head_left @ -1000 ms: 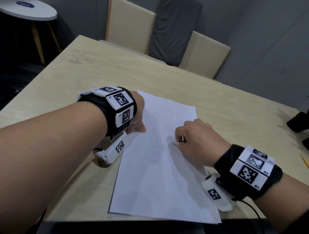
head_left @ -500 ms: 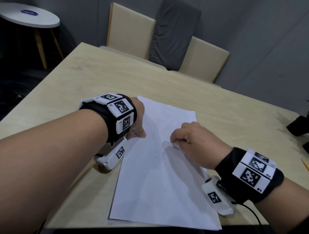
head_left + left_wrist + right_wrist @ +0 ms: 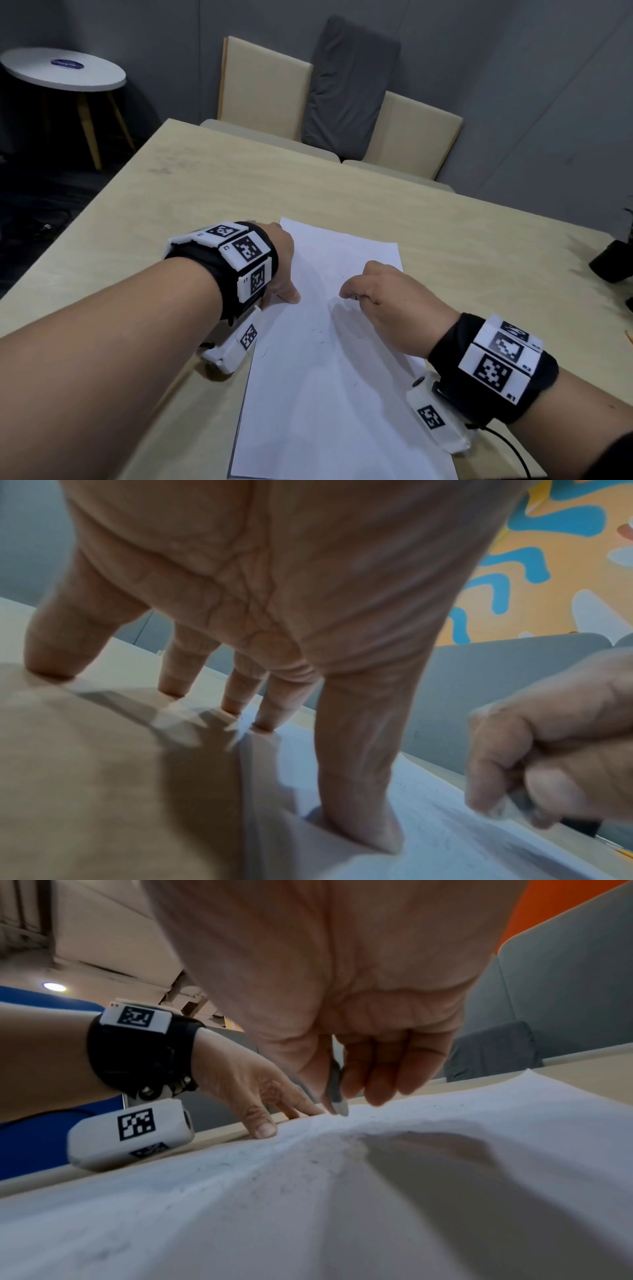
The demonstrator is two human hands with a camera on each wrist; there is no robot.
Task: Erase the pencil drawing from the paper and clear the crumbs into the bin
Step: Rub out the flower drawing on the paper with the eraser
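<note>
Plainly, the paper [image 3: 329, 359] on the table [image 3: 239, 185] could crease if the spread left hand [image 3: 281, 263], pressing its edge flat, slips while the right hand [image 3: 376, 298] pinches the eraser [image 3: 335, 1091], which only the wrist views show, along with crumbs [image 3: 308, 1161]; no bin is visible.

White paper [image 3: 329, 394] flat on table, crumb-speckled, eraser [image 3: 335, 1093] touching it

white paper [image 3: 329, 394] flecked with dark crumbs [image 3: 308, 1161], pale beige table [image 3: 219, 192], black-and-white checkered wrist tags [image 3: 246, 250].
</note>
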